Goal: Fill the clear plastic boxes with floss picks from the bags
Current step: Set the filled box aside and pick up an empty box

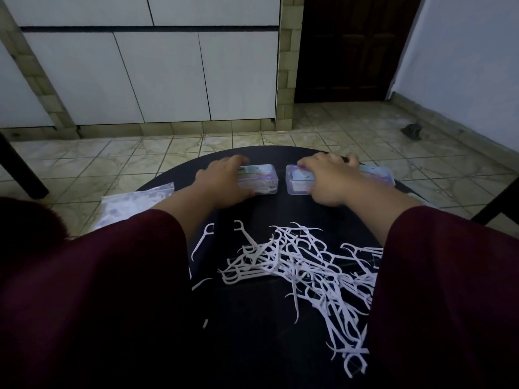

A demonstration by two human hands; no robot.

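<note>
Two clear plastic boxes lie side by side at the far edge of the round black table [252, 318]. My left hand [222, 181] grips the left box [261, 179], which holds white floss picks. My right hand [328, 179] rests over the right box [297, 182], fingers curled on its top; a further clear box part [379, 175] shows beyond that hand. A loose heap of white floss picks [309, 273] is spread on the table between my forearms, with a few strays [202, 240] to its left.
A clear zip bag [132, 203] lies at the table's left edge, partly over it. Tiled floor surrounds the table, with white cabinet doors [157, 77] and a dark door [351, 46] behind. Dark chair legs [22, 169] stand at far left and far right.
</note>
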